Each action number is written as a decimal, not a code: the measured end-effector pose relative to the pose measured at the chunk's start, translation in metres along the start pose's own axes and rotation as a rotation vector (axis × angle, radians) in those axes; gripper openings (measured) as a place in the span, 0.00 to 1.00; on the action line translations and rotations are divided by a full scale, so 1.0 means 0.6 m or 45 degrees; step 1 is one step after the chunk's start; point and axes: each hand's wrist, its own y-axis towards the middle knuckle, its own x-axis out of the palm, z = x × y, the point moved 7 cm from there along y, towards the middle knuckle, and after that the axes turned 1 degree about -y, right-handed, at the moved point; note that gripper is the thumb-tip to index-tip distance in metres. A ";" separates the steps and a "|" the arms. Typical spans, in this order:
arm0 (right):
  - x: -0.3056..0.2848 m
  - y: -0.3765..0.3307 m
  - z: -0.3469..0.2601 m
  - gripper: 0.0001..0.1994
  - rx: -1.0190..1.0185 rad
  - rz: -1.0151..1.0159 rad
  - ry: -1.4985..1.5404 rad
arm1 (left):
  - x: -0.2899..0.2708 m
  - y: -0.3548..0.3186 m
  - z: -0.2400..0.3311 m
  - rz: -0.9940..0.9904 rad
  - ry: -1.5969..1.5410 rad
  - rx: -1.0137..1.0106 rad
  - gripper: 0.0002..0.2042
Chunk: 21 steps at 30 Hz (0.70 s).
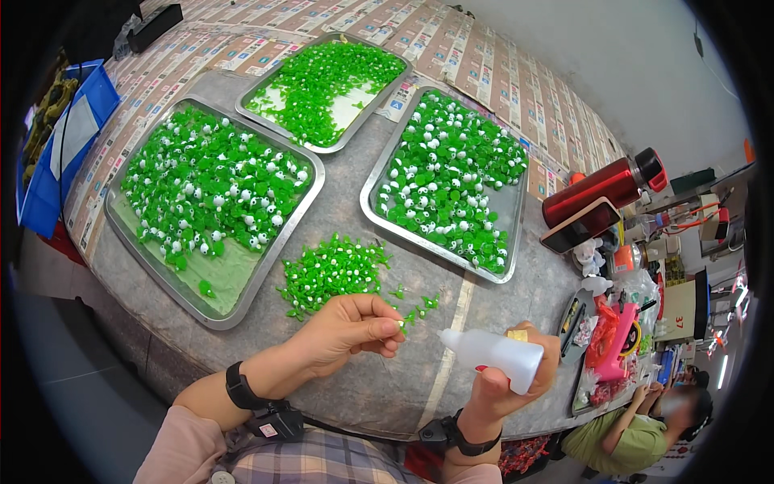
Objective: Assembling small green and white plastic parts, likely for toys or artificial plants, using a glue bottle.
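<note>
Over the near part of the table, my left hand [334, 332] pinches a tiny green plastic piece with a white tip [402, 324] between thumb and fingertips. My right hand [500, 397] is wrapped round a white squeeze bottle [498, 356], tilted so its narrow nozzle points left toward that piece, with a gap between them. Just beyond my left hand lies a heap of similar small green pieces [337, 273], with a few strays at its right. Part of the bottle's side is hidden by my fingers.
Metal trays hold green pieces with white-and-black balls at left [256, 292] and right [451, 262]; a back tray [324, 148] holds small green pieces. On the right are a red flask [592, 189], a phone [582, 224] and a pink tape dispenser [619, 343]. Another person [645, 436] sits at lower right.
</note>
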 end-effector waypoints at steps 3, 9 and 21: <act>-0.007 -0.001 0.000 0.30 -0.024 0.042 0.047 | 0.001 0.000 0.000 -0.008 0.014 0.036 0.06; -0.012 0.000 -0.003 0.33 0.074 0.056 -0.038 | 0.007 -0.004 0.026 0.021 0.206 0.352 0.06; -0.007 -0.008 0.015 0.26 -0.090 -0.086 0.203 | 0.008 -0.011 0.038 0.071 0.296 0.462 0.06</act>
